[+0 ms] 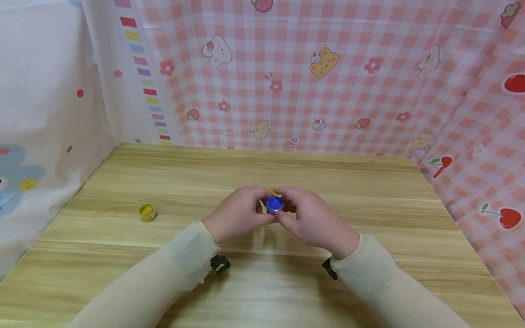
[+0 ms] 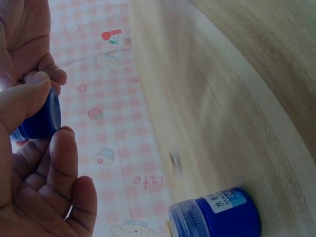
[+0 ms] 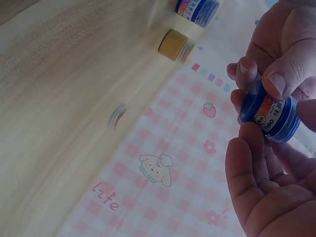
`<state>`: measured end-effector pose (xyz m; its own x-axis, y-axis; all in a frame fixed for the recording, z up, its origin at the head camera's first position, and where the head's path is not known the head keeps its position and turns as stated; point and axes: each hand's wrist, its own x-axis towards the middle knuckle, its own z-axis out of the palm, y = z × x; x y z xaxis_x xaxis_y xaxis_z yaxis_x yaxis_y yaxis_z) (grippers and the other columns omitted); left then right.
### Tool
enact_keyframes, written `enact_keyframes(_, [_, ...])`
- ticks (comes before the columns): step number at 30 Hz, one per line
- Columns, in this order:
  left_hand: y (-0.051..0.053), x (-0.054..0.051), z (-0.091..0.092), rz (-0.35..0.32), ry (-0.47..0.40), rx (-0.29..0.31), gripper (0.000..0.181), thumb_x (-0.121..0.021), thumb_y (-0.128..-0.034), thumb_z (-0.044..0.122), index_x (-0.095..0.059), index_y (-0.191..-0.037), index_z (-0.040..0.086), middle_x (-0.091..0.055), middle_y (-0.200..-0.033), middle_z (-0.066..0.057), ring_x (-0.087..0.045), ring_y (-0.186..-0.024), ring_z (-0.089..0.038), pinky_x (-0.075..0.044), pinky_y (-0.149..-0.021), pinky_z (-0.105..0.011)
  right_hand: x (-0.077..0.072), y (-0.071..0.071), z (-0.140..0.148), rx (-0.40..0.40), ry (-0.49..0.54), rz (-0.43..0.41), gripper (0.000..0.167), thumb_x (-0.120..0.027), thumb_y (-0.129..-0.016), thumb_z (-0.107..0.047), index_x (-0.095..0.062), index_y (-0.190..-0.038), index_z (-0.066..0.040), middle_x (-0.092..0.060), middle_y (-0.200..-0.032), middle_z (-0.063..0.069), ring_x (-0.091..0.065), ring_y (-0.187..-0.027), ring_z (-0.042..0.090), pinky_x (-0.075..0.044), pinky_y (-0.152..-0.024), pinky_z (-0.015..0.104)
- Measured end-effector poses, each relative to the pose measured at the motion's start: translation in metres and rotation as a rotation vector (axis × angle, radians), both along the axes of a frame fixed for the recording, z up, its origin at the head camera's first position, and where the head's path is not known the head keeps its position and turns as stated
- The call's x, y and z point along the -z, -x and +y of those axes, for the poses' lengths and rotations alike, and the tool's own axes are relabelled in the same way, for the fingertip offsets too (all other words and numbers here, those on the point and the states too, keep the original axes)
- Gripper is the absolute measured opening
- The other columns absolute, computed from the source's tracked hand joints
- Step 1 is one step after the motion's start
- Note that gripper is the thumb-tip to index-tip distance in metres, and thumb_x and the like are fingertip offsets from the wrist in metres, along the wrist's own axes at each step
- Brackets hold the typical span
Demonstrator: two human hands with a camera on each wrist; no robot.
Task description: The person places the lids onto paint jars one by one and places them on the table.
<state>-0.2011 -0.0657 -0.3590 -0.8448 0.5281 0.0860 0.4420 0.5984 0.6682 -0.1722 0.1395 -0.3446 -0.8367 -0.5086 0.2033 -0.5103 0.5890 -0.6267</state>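
Both hands hold a small blue paint jar (image 1: 275, 204) (image 3: 266, 111) above the table. In the head view, my left hand (image 1: 239, 213) grips it from the left, and my right hand (image 1: 313, 216) has its thumb and fingers against the right side. The jar lies tilted between them, with its clear ribbed cap showing in the right wrist view. In the left wrist view, the left thumb and fingers close round the jar (image 2: 44, 118). A second blue paint jar (image 2: 227, 215) stands on the table, hidden in the head view.
A yellow paint jar (image 1: 147, 212) stands at the left of the wooden table (image 1: 328, 291). A small round lid-like piece (image 3: 117, 117) lies beyond the hands, mostly hidden in the head view. Patterned cloth (image 1: 287, 91) hangs behind and at both sides.
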Motion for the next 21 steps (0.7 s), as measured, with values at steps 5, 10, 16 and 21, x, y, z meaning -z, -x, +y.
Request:
enact_keyframes(5, [0.0, 0.001, -0.0002, 0.015, -0.006, 0.01, 0.022, -0.085, -0.0907, 0.031, -0.071, -0.096, 0.015, -0.066, -0.081, 0.004, -0.059, -0.069, -0.01, -0.05, -0.063, -0.025, -0.0001, -0.0003, -0.0003, 0.005, -0.004, -0.009, 0.031, -0.072, -0.1, -0.014, -0.069, -0.129, -0.004, -0.072, -0.122, 0.009, -0.072, -0.103, 0.017, -0.062, -0.089, 0.033])
enact_keyframes(10, [-0.001, 0.0003, 0.0005, 0.005, -0.004, 0.002, 0.022, -0.085, -0.0905, 0.03, -0.072, -0.099, 0.015, -0.066, -0.084, 0.004, -0.059, -0.071, -0.01, -0.051, -0.065, -0.026, -0.0005, -0.0002, 0.0002, 0.02, -0.007, -0.025, 0.032, -0.075, -0.098, -0.015, -0.068, -0.127, -0.003, -0.073, -0.117, 0.008, -0.073, -0.098, 0.017, -0.062, -0.088, 0.036])
enact_keyframes(16, [-0.0018, 0.0003, 0.0008, -0.006, -0.009, 0.004, 0.022, -0.085, -0.0906, 0.031, -0.071, -0.097, 0.015, -0.067, -0.083, 0.004, -0.06, -0.069, -0.01, -0.051, -0.063, -0.026, -0.0019, -0.0015, -0.0006, 0.007, -0.017, -0.009, 0.03, -0.072, -0.099, -0.013, -0.069, -0.128, -0.004, -0.073, -0.118, 0.008, -0.072, -0.099, 0.017, -0.062, -0.088, 0.037])
enact_keyframes(21, [-0.0021, 0.0008, 0.0011, -0.019, -0.016, -0.004, 0.022, -0.085, -0.0905, 0.03, -0.072, -0.1, 0.015, -0.066, -0.084, 0.005, -0.059, -0.07, -0.011, -0.05, -0.063, -0.026, -0.0032, -0.0024, -0.0004, 0.033, -0.02, -0.035, 0.028, -0.075, -0.099, -0.016, -0.069, -0.123, -0.003, -0.073, -0.114, 0.008, -0.073, -0.097, 0.017, -0.062, -0.087, 0.039])
